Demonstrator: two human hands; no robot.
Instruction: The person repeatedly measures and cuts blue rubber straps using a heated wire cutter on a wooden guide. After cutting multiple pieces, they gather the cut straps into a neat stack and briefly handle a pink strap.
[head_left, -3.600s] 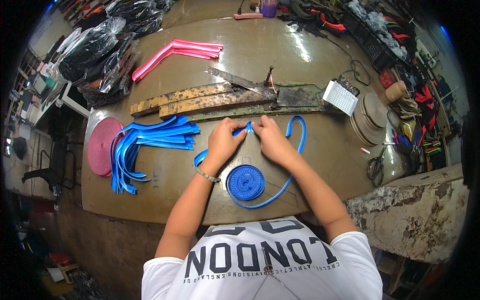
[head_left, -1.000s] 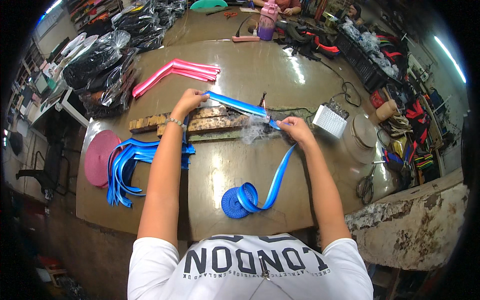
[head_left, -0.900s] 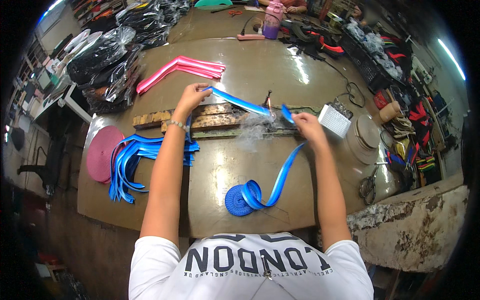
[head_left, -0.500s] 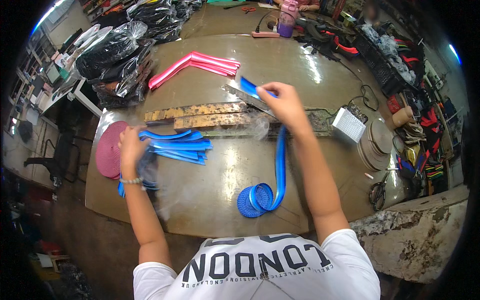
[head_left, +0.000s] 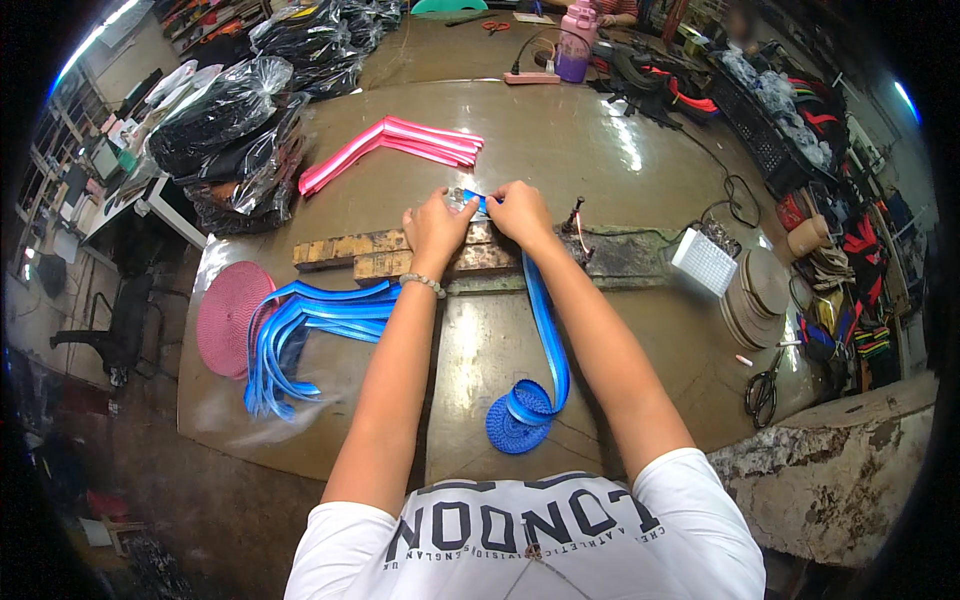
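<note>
A blue webbing strap (head_left: 547, 330) runs from a blue roll (head_left: 519, 422) near the table's front edge up to my hands. My left hand (head_left: 436, 224) and my right hand (head_left: 518, 210) meet side by side over the worn wooden block (head_left: 352, 252), both pinching the strap's free end. A small upright metal cutter (head_left: 577, 214) stands just right of my right hand. A pile of cut blue strap lengths (head_left: 310, 325) lies to the left of my left forearm.
Cut pink straps (head_left: 400, 140) lie farther back, a pink roll (head_left: 226, 315) at the left edge, black bagged goods (head_left: 230, 120) at back left. A white box (head_left: 706, 262), round tape rolls (head_left: 757, 300) and scissors (head_left: 764, 390) sit at right.
My left hand left the blue pile and came back up to the strap's end at the wooden block. My right hand stayed there holding the strap.
</note>
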